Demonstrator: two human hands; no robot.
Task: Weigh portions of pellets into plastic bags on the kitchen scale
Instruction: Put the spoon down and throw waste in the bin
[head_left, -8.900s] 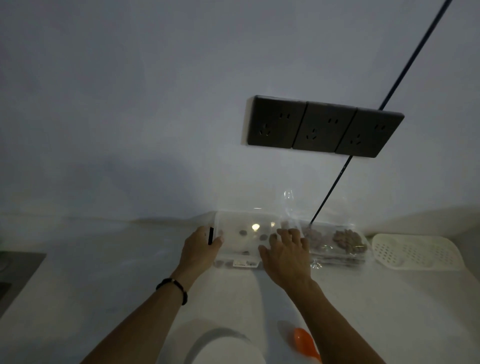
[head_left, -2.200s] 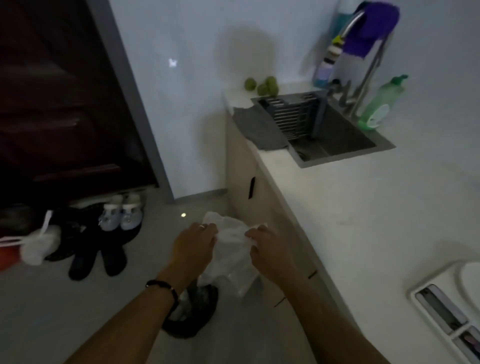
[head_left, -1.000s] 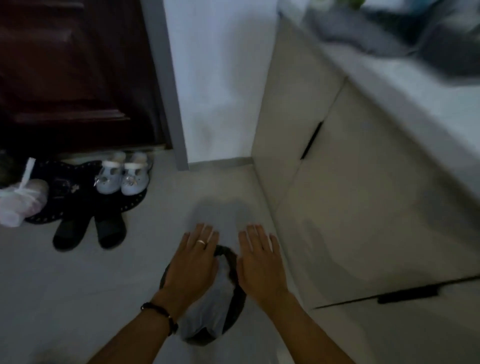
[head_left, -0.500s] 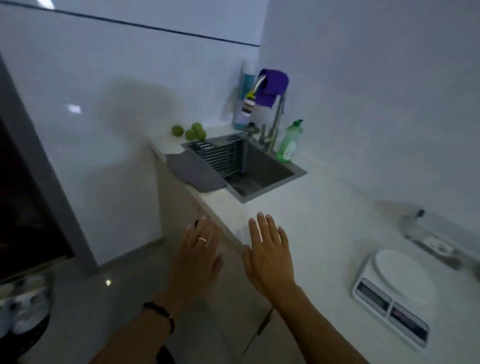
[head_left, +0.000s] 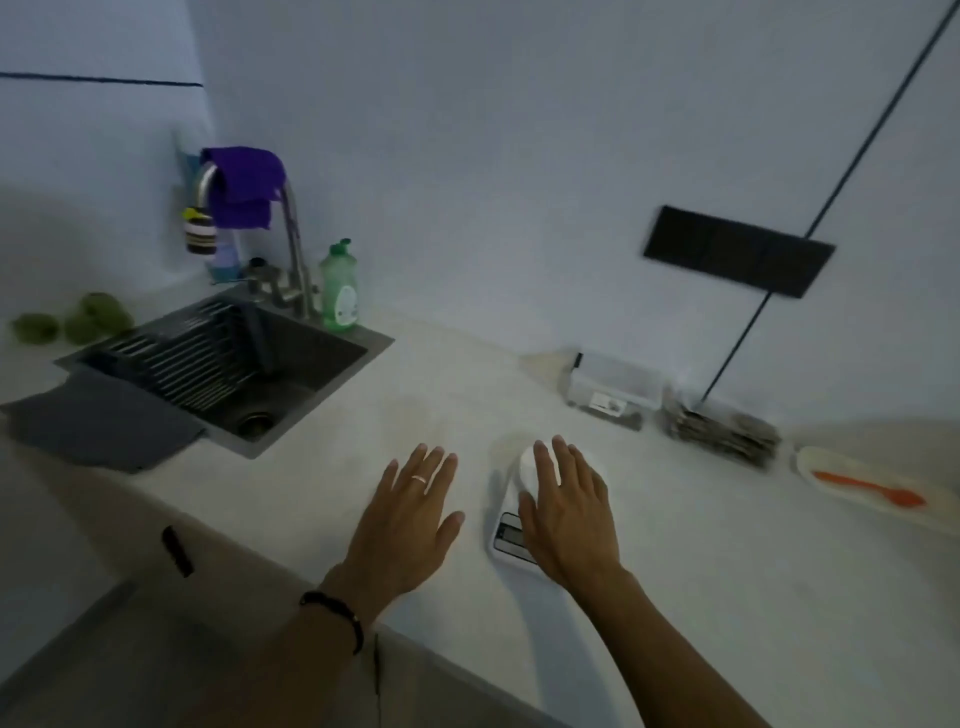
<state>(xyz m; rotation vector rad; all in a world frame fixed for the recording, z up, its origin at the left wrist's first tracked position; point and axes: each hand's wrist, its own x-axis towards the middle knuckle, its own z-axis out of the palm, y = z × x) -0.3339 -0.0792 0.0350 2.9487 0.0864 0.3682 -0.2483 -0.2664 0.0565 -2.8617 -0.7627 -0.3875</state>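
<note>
White kitchen scale (head_left: 511, 499), counter centre, partly under flat-fingered, empty right hand (head_left: 566, 506); left hand (head_left: 410, 512) likewise splayed, empty, beside. Filled pellet bags (head_left: 722, 431) stacked near wall. Advice: place a fresh bag squarely on platform before pouring.

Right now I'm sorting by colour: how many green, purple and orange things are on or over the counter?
Green: 4, three fruits and a soap bottle
Purple: 1, cloth
Orange: 1, spoon
Total: 6
</note>
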